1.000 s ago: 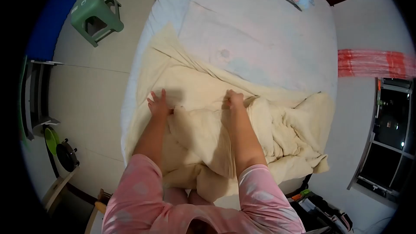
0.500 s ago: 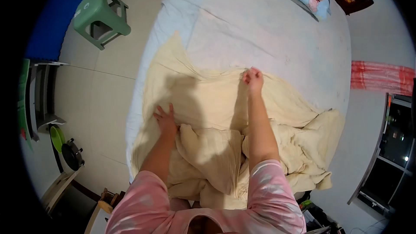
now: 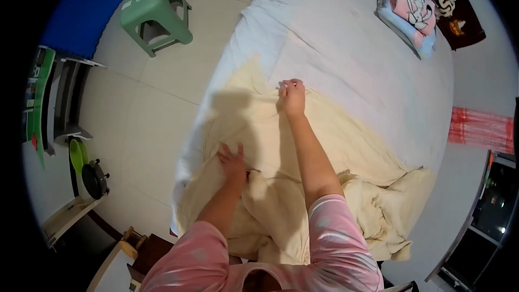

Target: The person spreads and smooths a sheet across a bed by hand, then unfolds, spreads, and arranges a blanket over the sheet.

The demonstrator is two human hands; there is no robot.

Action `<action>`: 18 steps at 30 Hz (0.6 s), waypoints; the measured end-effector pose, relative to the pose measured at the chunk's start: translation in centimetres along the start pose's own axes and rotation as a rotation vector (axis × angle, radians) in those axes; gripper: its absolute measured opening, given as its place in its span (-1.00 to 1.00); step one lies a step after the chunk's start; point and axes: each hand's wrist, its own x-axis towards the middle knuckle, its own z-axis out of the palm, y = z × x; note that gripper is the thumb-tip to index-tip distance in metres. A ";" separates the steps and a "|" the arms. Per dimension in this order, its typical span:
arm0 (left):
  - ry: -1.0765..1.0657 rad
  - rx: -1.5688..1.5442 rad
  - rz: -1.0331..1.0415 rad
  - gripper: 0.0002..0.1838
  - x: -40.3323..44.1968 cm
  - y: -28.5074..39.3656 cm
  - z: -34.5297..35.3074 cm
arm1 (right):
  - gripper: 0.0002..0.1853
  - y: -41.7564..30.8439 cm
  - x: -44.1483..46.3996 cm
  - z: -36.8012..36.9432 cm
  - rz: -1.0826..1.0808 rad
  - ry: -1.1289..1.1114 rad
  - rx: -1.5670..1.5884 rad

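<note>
A cream-yellow blanket [image 3: 330, 135] lies partly spread over the near part of the bed [image 3: 346, 48], bunched into thick folds close to my body. My right hand [image 3: 293, 96] is at the blanket's far edge, fingers curled down; they seem to pinch the cloth, though the fingertips are partly hidden. Flat on the blanket, nearer to me and to the left, rests my left hand [image 3: 232, 161] with its fingers spread. A pointed corner of the blanket [image 3: 250, 73] reaches up toward the bed's left side.
A green plastic stool [image 3: 154, 13] stands on the tiled floor left of the bed. Folded pillows and bedding [image 3: 413, 8] lie at the far right corner. A red-and-white cloth [image 3: 481, 127] hangs by the window [image 3: 494, 200]. A green basin [image 3: 78, 154] and black pan [image 3: 94, 179] are at left.
My right hand has moved left along the blanket's far edge. My left hand stays spread on the cloth. The whole view has turned, so the stool and bed appear further right.
</note>
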 end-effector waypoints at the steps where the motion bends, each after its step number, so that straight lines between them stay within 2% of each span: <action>1: 0.001 0.021 0.003 -0.24 0.2 0.0 0.2 | -0.64 -0.8 0.7 1.3 -0.063 0.053 -0.014; 4: -0.057 -0.025 0.022 -0.26 0.3 -0.1 -0.4 | -0.67 -2.9 3.0 5.3 0.100 0.095 0.006; 8: -0.107 -0.056 0.006 -0.24 0.1 0.0 -1.7 | -0.72 -2.9 7.0 9.2 0.351 -0.279 -0.145; 11: -0.082 -0.115 -0.004 -0.23 0.5 -0.1 0.2 | -0.70 -6.5 8.7 8.6 0.074 -0.057 0.063; 14: -0.081 -0.169 0.003 -0.21 0.3 -0.2 -0.2 | -0.44 -6.3 10.1 10.6 -0.235 -0.047 0.262; 15: -0.065 -0.179 0.005 -0.21 0.2 -0.3 -0.2 | -0.29 -7.2 8.9 10.1 -0.137 -0.188 0.192; 16: -0.049 -0.190 0.008 -0.20 0.1 -0.2 0.0 | -0.26 -7.4 8.3 9.4 -0.136 -0.188 0.222; 18: 0.095 -0.127 0.024 -0.03 1.0 -0.1 2.8 | -0.21 -7.3 6.5 7.5 -0.123 -0.190 0.273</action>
